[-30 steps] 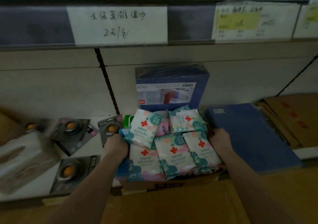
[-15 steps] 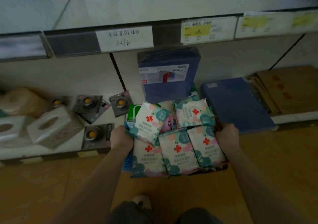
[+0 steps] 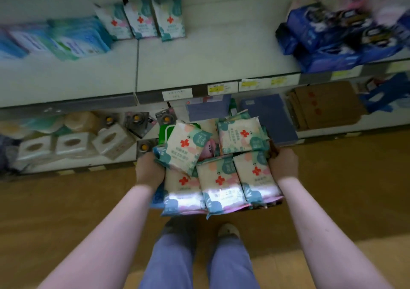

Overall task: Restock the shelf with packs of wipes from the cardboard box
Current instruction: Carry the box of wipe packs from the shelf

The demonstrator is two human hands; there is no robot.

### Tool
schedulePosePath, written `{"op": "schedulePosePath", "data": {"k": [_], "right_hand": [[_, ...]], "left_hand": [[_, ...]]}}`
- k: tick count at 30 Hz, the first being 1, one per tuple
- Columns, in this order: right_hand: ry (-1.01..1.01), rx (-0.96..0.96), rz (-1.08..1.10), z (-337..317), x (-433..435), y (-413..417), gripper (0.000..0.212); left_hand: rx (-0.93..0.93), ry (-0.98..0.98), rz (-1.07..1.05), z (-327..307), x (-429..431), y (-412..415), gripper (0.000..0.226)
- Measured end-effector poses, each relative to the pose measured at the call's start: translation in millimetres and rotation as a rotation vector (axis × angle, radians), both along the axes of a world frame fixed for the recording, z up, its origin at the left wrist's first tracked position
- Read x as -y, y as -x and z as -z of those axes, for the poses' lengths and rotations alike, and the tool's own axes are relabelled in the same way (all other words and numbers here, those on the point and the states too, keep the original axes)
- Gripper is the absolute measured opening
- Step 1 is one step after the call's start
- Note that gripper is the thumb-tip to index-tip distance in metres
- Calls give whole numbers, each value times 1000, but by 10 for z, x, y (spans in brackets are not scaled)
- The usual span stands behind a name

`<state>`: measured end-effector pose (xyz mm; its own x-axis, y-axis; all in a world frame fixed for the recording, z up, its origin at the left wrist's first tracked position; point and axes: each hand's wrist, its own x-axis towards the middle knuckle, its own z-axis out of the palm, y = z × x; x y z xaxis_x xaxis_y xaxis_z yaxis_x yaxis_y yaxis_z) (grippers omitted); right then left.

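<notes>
I hold a cardboard box in front of me, above the floor. It is heaped with several packs of wipes, white and teal with a red cross. My left hand grips the box's left side and my right hand grips its right side. Most of the box is hidden under the packs. Three packs of the same kind stand in a row at the back of the upper shelf.
Blue-green packs lie on the upper shelf's left, dark blue packs on its right. The lower shelf holds tissue boxes, carded items, blue folders and flat cardboard. A wooden floor lies under my legs.
The box has been lifted away from the lower shelf and upward. The view has risen, so the upper shelf's top and its three standing packs now show.
</notes>
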<state>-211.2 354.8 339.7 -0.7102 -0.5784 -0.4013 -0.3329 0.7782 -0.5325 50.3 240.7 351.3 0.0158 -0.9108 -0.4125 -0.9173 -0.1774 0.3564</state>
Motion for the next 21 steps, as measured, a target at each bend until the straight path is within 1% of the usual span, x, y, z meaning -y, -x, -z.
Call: {"op": "schedulePosePath", "data": {"k": [2,4,7,8,11,13,18,21], "right_hand": [[-14,22,56,-346,-63,-55,17],[-1,51,106,-649,-141,-134,13],[3,21,164,-1014,-241,-278,5],[8,3,172,-1108,-272,-325,7],[59,-21,231,-1339,-293,-499,22],[76,-20,305,-1468,-322,-676,27],[110,-32,528,-1670,-490,-1167,30],[134,-15,661,-1720,-692,-1453,28]], "left_hand": [[74,19,25,-345,-56,-53,25],[102,28,57,-641,-55,-87,23],[150,15,107,-970,-12,-159,17],[160,5,115,-1062,1,-170,18],[191,5,177,-1245,153,-216,22],[156,8,207,-1327,290,-269,22],[99,68,360,-1558,570,-297,28],[93,94,506,-1706,596,-242,29]]}}
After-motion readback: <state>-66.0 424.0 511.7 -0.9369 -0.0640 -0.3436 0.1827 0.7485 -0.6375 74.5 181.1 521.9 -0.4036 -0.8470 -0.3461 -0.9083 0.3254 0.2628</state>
